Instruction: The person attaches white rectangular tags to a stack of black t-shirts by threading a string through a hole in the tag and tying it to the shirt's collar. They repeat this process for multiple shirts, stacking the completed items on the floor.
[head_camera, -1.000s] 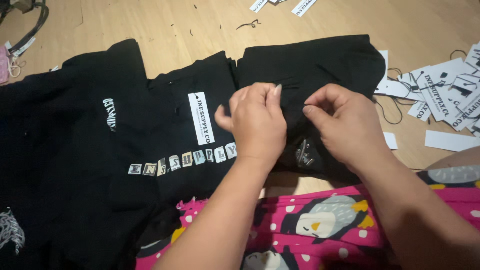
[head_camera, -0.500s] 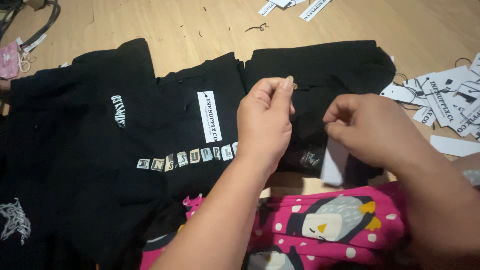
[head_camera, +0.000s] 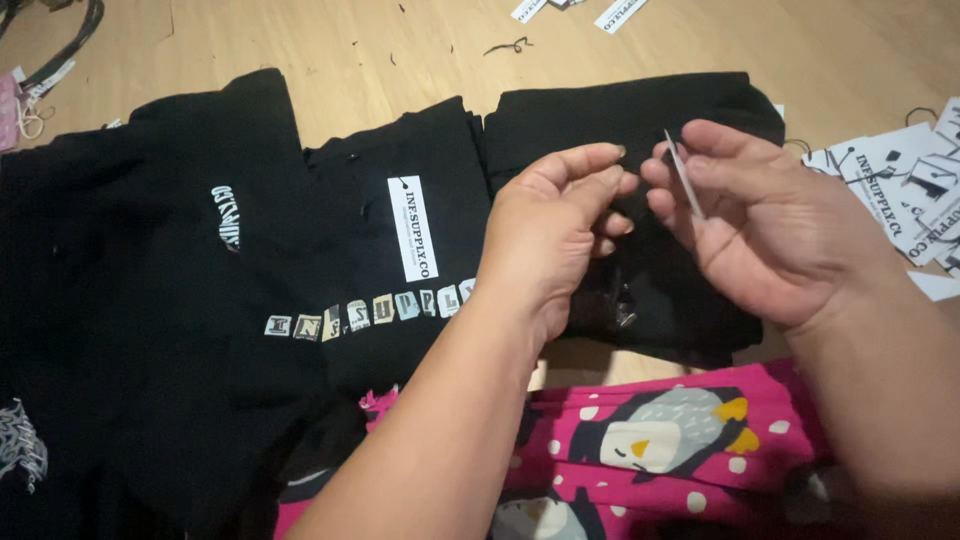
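Hands lifted off the black garment (head_camera: 640, 120): right hand (head_camera: 770, 230) now pinches a white tag (head_camera: 684, 178), left hand (head_camera: 550, 225) loosely curled, empty.

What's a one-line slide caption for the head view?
Right hand pinches a thin white tag beside the left hand above a folded black garment.

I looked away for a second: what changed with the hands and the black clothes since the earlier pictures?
Both hands lifted off the folded black garment and drew slightly apart. The right hand now pinches a thin white card tag, seen edge-on; the left hand holds its fingertips close beside it. The black garments, the white rectangular hang tag and the pink penguin-print fabric lie as before.
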